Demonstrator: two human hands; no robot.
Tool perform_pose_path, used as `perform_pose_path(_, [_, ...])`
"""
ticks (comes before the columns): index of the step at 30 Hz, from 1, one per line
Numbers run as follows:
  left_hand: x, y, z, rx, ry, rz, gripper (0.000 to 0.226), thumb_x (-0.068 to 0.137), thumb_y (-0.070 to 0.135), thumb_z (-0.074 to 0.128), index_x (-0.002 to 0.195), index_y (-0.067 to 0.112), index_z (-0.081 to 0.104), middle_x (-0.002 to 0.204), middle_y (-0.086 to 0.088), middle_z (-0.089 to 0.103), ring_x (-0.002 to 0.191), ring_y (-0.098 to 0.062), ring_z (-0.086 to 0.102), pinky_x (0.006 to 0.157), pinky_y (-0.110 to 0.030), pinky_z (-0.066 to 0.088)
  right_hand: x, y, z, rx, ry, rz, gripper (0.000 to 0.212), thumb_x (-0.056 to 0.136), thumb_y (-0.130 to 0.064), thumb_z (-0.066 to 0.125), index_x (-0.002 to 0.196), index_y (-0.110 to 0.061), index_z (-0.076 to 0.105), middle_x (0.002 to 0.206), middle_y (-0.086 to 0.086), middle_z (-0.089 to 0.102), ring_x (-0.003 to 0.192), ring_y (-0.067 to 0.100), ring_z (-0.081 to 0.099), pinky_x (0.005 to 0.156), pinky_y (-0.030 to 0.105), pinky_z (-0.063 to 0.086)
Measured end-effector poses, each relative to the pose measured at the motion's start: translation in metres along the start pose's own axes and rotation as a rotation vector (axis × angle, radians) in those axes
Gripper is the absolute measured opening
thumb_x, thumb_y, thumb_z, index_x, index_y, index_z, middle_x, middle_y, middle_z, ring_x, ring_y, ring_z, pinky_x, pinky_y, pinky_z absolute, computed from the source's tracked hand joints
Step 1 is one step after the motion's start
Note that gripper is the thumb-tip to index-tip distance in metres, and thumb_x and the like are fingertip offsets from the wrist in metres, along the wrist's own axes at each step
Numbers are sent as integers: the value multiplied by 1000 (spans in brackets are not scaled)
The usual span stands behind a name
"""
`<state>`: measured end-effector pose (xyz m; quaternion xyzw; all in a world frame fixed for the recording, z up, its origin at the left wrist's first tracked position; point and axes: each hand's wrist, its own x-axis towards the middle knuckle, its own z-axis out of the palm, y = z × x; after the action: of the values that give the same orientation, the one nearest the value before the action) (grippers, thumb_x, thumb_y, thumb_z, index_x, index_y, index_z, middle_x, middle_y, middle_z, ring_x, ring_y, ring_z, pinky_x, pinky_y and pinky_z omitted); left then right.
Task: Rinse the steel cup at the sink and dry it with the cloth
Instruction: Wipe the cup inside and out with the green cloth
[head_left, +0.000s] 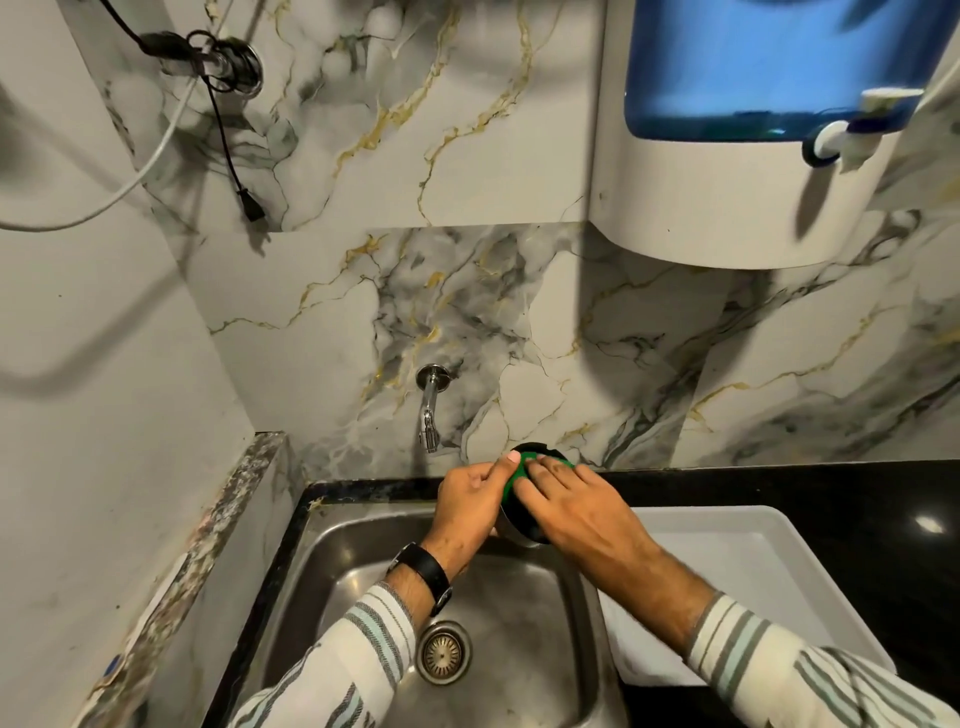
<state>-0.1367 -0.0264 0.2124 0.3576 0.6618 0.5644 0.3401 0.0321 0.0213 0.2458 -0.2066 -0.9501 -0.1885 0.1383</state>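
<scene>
Over the back edge of the sink (322, 545), the left hand (470, 506) wraps its fingers round the steel cup (519, 525) while the right hand (576, 506) presses the green cloth (519, 467) flat-fingered against the cup's upper side, just under the tap (430, 410).

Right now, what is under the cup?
The sink basin lies below the cup, held by both hands over its back edge. The hands and green cloth hide most of it.

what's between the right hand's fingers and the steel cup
In the head view, a green cloth lies between the right hand and the steel cup, which the left hand holds above the sink.
</scene>
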Motion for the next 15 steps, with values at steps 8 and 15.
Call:
perform_pose_path(8, [-7,-2,10,122,206,127,66,97,46,78,63,-6,57,58,1,45,57,-15,38,54,-30,30,12,-3,8,665,-258,590,30,100,-18,60,116,-17,35,99,12,73,95,39,75,73,41,57])
perform_pose_path(15, [-10,-23,7,46,181,53,63,101,54,72,65,3,61,59,-1,58,56,-14,52,56,-27,39,5,-19,33,2104,-55,1249,25,109,-5,54,129,7,63,111,30,77,84,31,78,52,30,62])
